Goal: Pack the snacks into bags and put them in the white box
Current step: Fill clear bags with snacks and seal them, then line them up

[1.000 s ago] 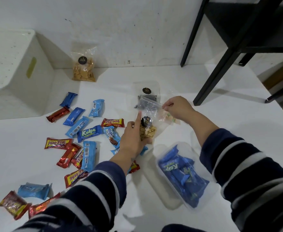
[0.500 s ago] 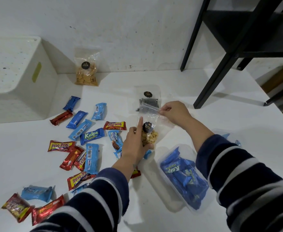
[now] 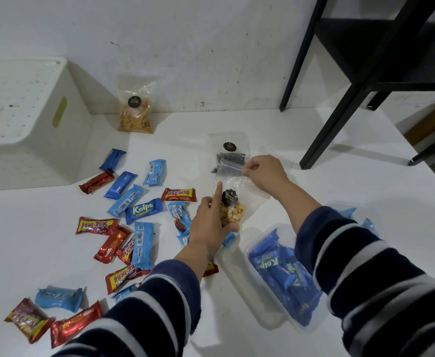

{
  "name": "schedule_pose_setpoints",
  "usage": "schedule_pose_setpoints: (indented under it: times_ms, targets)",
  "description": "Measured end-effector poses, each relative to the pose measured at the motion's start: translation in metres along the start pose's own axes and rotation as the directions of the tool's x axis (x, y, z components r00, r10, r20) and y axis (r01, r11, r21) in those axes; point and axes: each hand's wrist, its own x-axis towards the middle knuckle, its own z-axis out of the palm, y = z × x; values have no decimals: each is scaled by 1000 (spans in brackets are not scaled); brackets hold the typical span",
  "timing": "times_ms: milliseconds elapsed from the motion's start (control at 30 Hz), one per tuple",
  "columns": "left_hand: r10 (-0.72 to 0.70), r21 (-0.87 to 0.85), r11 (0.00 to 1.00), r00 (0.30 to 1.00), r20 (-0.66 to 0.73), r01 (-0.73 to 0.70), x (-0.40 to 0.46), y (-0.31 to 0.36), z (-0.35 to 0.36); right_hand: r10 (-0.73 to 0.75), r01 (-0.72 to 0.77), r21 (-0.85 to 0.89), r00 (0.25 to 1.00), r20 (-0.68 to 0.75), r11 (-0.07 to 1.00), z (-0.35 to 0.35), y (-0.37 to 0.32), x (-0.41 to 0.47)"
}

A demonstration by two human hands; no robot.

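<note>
Holding peanut bag upright, left hand gripping base, right hand pinching its top edge

one white box, three sticker-sealed snack pouches (one held), two filled clear bags

On the table we have the box at far left against the wall, a bag of crackers just to its right. Loose snack bars lie scattered in front of the box, left of our hands. A bag of packed bars lies to the right, nearer us.
</note>
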Motion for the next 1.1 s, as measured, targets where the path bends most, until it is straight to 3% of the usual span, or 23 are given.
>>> schedule_pose_setpoints:
  times_ms: [167,367,833,967,1100]
  targets:
    - [0,-13,1000,1000,2,0,0,-1,1,-12,13,-16,998,66,1000,4,-7,2]
    - [-3,-7,1000,1000,2,3,-1,0,2,-88,89,-41,996,21,995,4,-13,4]
    - [-10,2,1000,1000,2,10,-1,0,3,-68,68,-70,998,-3,995,9,-24,-2]
    - [-18,4,1000,1000,-7,18,-1,1,4,-77,81,-71,995,57,994,10,-30,-5]
    - [-13,-5,1000,1000,-11,13,-1,2,4,-99,98,-75,995,-12,992,13,-33,-4]
